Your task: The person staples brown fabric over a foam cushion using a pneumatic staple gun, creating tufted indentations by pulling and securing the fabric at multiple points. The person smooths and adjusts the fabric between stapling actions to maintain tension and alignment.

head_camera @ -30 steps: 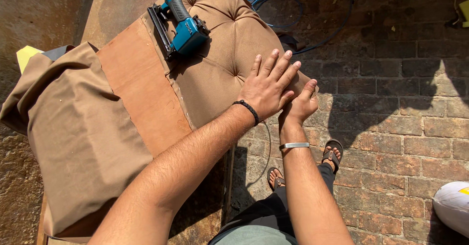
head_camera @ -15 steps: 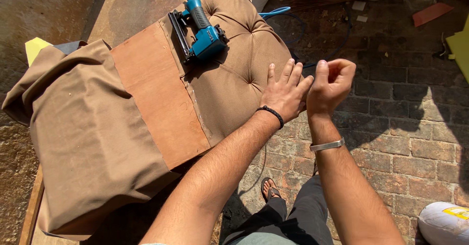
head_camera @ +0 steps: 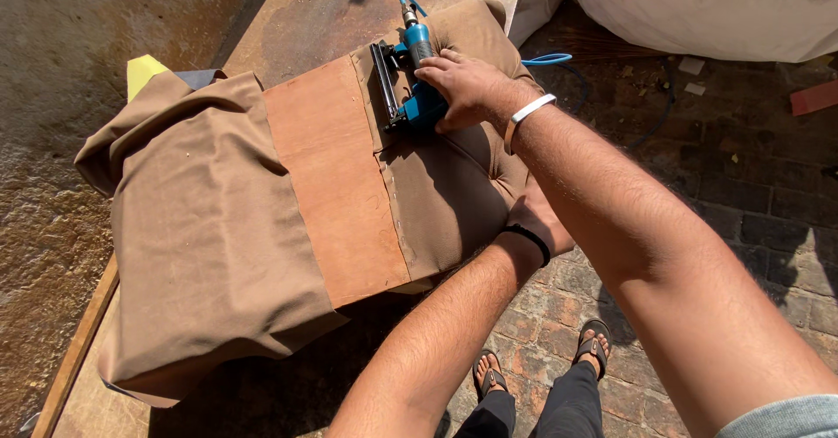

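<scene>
Head view looks down on a wooden worktop (head_camera: 297, 19) that stands on brick paving (head_camera: 751, 185), and carries a brown upholstered cushion panel (head_camera: 454, 185) lying with its plywood back (head_camera: 336, 176) up and loose brown fabric (head_camera: 201, 229) heaped over its left part. White sacks (head_camera: 716, 10) lie at the far right. On the far part of the cushion rests a blue pneumatic staple gun (head_camera: 417, 89), its blue hose (head_camera: 546, 58) trailing off to the right. Reaching across, the right hand (head_camera: 467, 89) lies on the gun's body, fingers curled over it. At the cushion's near right edge sits the left hand (head_camera: 537, 220), mostly hidden beneath the right forearm, so whether its fingers are spread or pressed together cannot be told.
</scene>
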Demonstrator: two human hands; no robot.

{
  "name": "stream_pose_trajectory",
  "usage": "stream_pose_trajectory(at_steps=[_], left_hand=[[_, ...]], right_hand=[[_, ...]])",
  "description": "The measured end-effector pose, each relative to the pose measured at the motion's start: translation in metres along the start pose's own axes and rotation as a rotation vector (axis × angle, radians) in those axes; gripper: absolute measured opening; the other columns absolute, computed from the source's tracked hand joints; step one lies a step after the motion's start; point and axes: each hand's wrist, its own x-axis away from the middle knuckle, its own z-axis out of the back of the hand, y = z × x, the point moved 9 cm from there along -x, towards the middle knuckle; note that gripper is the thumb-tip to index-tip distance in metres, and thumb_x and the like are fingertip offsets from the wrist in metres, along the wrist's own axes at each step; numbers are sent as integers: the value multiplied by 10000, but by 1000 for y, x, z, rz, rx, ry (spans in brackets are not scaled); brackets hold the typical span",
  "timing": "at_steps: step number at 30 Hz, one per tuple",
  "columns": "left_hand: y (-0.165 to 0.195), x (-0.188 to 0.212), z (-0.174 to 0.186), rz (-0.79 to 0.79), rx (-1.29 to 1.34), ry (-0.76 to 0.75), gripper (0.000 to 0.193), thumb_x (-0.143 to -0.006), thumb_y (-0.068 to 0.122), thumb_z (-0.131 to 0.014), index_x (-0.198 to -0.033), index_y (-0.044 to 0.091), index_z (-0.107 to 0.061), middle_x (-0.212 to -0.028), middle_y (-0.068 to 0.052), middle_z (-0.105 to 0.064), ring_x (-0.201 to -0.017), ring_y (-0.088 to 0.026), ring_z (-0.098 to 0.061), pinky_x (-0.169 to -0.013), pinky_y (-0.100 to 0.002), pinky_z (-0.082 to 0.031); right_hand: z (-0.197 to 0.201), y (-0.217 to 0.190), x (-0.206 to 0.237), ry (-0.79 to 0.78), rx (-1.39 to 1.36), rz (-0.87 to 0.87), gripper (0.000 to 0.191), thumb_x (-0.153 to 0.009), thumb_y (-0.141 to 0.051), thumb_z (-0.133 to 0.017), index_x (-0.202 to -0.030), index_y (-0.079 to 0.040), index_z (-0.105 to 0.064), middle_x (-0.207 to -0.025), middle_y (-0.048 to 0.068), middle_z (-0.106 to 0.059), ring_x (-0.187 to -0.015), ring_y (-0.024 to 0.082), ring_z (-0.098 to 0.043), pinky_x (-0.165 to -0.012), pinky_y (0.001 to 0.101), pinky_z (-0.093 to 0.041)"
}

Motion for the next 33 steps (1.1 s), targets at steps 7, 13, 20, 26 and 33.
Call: stream_pose_trajectory(at_steps=[7, 13, 20, 26, 33], left_hand=[[-13, -8, 9, 129, 426, 56, 348, -919, 295, -657, -1179, 73, -721, -1236, -148, -686, -1196, -313, -592, -1024, -502, -460], [-10, -3, 16, 52, 142, -24, 419, -827, 176, -686, -1245, 167, -704, -1294, -40, -680, -1282, -234, -589, -1134, -479, -408], [-17, -8, 14, 78, 172, -114, 416, -846, 295, -703, -1245, 176, -701, -1325, -59, -674, -1314, -247, -577, -1140, -458, -406], [-12, -5, 6, 71, 13, 23, 795, -705, 464, -787, -1419, 225, -532, -1535, -110, -462, -1442, -290, -350, -1169, -638, -236], [5, -13, 6, 62, 124, 36, 417, -797, 386, -795, -1181, 294, -663, -1381, -61, -531, -1482, -288, -334, -1221, -635, -159]], right_hand=[[-22, -31, -8, -301, 170, -110, 432, -928, -197, -599, -1324, -38, -661, -1360, 175, -650, -1135, 291, -713, -964, 431, -597], [-6, -53, -33, 4, 430, 316, 314, -856, -167, -700, -1166, -148, -744, -1109, 33, -720, -1121, 230, -654, -933, 409, -564], [-43, -67, -48, 34, 565, 543, 452, -697, -396, -822, -1087, -179, -751, -1147, 21, -669, -1136, 233, -603, -967, 387, -483], [-7, 0, -3, -5, 322, 158, 287, -811, -362, -787, -994, -144, -749, -1005, 61, -699, -937, 248, -673, -880, 388, -545], [34, 142, 249, 544, -158, -438, 423, -879, -335, -807, -1164, -49, -679, -908, 146, -740, -796, 329, -723, -676, 452, -589]])
